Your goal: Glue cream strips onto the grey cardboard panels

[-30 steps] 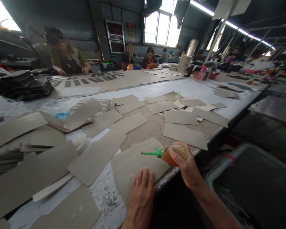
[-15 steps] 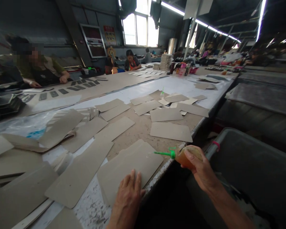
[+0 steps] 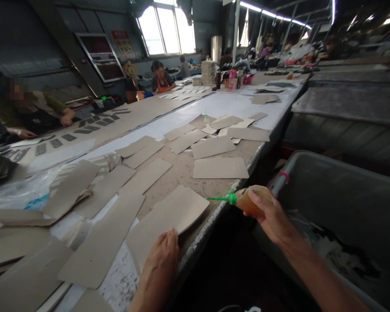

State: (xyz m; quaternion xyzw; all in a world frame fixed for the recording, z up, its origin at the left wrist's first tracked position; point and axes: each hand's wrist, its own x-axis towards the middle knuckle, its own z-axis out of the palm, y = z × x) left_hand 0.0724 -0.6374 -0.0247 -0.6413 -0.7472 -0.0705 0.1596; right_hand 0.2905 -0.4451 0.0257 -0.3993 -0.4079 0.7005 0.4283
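Observation:
My right hand (image 3: pixel 268 212) is wrapped round a squeeze bottle (image 3: pixel 248 203) of amber liquid, which looks like glue. The bottle lies almost level past the table edge, its thin green nozzle pointing left. With fingers closed, my left hand (image 3: pixel 162 258) grips the near edge of a grey-brown cardboard sheet (image 3: pixel 178 208). That sheet tops a small pile, and its right side is lifted a little. The nozzle tip is just right of the sheet's far corner, apart from it. My left thumb is hidden.
More cardboard sheets (image 3: pixel 221 168) lie scattered over the long table (image 3: pixel 169 125). A grey bin (image 3: pixel 299 162) with scraps stands to the right, below the table edge (image 3: pixel 214 212). At the far left a co-worker (image 3: pixel 35 112) handles dark pieces. A second green-tipped bottle (image 3: pixel 206 116) stands among the sheets.
My left hand has gone from lying flat on the pile to gripping the top sheet's edge, raising its side. The bottle stays in my right hand. The view has turned slightly right.

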